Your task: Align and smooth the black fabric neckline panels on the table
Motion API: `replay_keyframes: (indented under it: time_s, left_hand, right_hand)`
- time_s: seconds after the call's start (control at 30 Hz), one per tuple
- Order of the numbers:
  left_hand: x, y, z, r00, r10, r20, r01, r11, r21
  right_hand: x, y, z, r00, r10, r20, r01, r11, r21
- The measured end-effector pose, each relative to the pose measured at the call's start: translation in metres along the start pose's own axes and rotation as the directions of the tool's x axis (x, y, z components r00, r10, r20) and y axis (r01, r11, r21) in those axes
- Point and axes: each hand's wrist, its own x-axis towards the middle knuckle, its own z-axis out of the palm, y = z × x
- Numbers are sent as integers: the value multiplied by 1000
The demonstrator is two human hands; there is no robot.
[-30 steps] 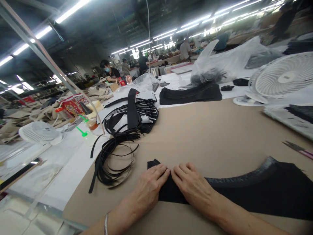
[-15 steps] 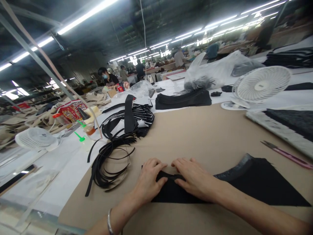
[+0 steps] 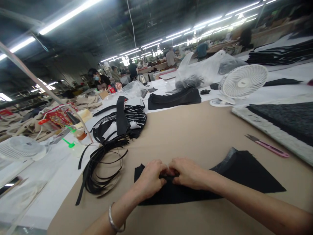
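A black fabric piece [image 3: 251,173] with a curved upper edge lies flat on the tan sheet [image 3: 178,130]. Along part of that curve runs a greyish, shiny band. My left hand [image 3: 153,178] grips the fabric's upper edge, its thumb and fingers closed on it. Right beside it, my right hand [image 3: 187,173] pinches the same edge with curled fingers. The two hands nearly touch, and the bit of edge between them is mostly hidden by the fingers. A silver bangle [image 3: 113,217] circles my left wrist.
Coiled black strips [image 3: 95,169] lie left of my hands, below striped black pieces [image 3: 135,117]. Pink-handled snips [image 3: 267,145] rest at the right near a white board [image 3: 266,127]. A white fan [image 3: 243,81] stands behind. Green-tipped bottles [image 3: 70,143] are at left. A person [image 3: 99,80] sits farther back.
My fingers have curled in and closed on the fabric edge, and my hands have come closer together. The whole view has shifted, with the background sliding left.
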Motion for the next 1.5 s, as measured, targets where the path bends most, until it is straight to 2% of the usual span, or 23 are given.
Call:
replay_keyframes:
  time_s: [0.23,0.43,0.53,0.63,0.7,0.8,0.87,0.97,1.03,1.13,1.2,1.27,1.37,1.5]
  left_hand:
    - [-4,6,13,997,30,-77,-27,999,39]
    - [-9,6,17,991,80,-104,-67,990,123]
    - [-15,7,27,987,105,-126,-78,977,199]
    - [-26,4,45,982,133,-137,-95,963,253]
    - [-35,-3,59,962,204,-182,-137,936,325]
    - [-50,-14,74,897,345,-276,-188,863,468]
    - [-57,-20,78,882,371,-289,-198,850,488]
    - [-62,-24,75,907,321,-272,-212,907,363]
    - [-62,-24,70,920,225,-322,-164,965,206]
    - [-57,-18,61,899,15,-438,-37,998,-41]
    - [-50,-10,53,894,-62,-444,9,993,-121]
    - [-39,2,46,919,-82,-385,32,991,-133]
    - [-19,20,39,972,-74,-225,47,991,-124]
    - [-1,33,35,992,-61,-115,49,993,-105]
  right_hand:
    - [-11,2,11,997,-55,-63,59,996,59]
    - [-24,8,24,969,-151,-193,173,980,99]
    - [-30,10,31,940,-232,-250,250,967,43]
    - [-33,13,40,911,-301,-281,286,953,-94]
    - [-34,16,46,894,-350,-279,305,933,-191]
    - [-33,22,53,870,-422,-256,342,889,-303]
    - [-32,23,52,868,-432,-245,345,879,-328]
    - [-32,22,38,893,-378,-245,317,914,-253]
    - [-35,19,23,917,-319,-239,280,943,-181]
    - [-39,17,5,954,-236,-187,219,970,-106]
    - [-42,16,-1,972,-194,-136,186,980,-70]
    - [-42,15,-3,983,-158,-90,154,987,-55]
    - [-38,15,-6,993,-115,-35,112,991,-76]
    - [-32,15,-11,997,-64,39,67,993,-101]
